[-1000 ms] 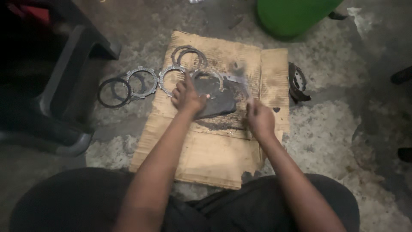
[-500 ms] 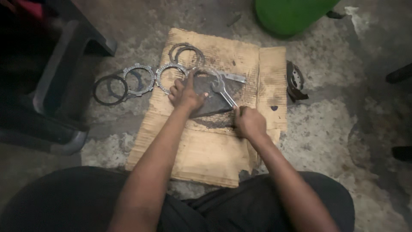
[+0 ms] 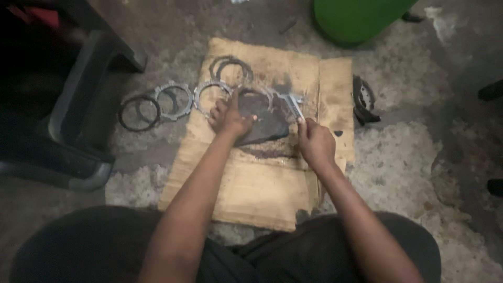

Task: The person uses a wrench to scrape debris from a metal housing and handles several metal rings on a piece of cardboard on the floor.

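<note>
Hands met over a flattened sheet of brown cardboard on the concrete floor. Furthest left lay a dark flat ring, then two toothed grey metal rings side by side. Next, the left hand pressed down on a thin metal ring lying over a dark oily patch, forefinger extended. Just right of it, the right hand was closed around a small metal brush, bristles touching that ring.

floor: stained grey concrete | green drum top | dark stool left | dim light
</note>
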